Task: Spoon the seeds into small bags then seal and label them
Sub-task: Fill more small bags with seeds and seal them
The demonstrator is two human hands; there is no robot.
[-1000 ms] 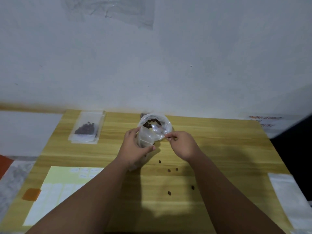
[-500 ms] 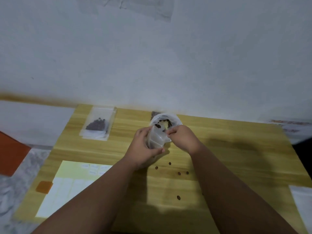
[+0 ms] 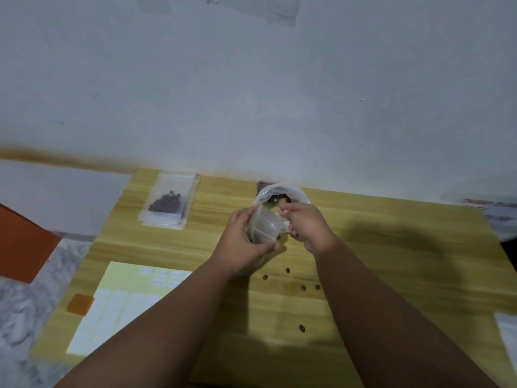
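The left hand [image 3: 246, 242] is curled round a small clear plastic bag [image 3: 265, 228]. Its thumb lies across the bag's near side and its fingers wrap the left side, holding the bag upright just above the yellow wooden table [image 3: 391, 247]. The right hand [image 3: 307, 228] comes in from the other side with its fingers bunched and curled, their tips pinching the plastic at the bag's upper right edge. Whether anything else sits in that grip cannot be told.

Right behind the held bag, near the middle of the table's far edge, is a larger clear plastic bag of dark seeds [image 3: 279, 195]. Its mouth is rolled open and it touches the small bag and the right fingertips.

A few loose brown seeds [image 3: 303, 287] are scattered on the bare wood nearer the person, between the two forearms.

Toward the far left corner a filled flat clear bag of dark seeds [image 3: 167, 204] lies on top of other flat clear bags, well apart from the hands. At the near left corner is a pale yellow sheet of white labels [image 3: 126, 298], with a small orange tab [image 3: 81, 303] just beside its left edge. A white packet [image 3: 507, 334] overhangs the right edge, and printed paper [image 3: 489, 210] lies past the far right corner.
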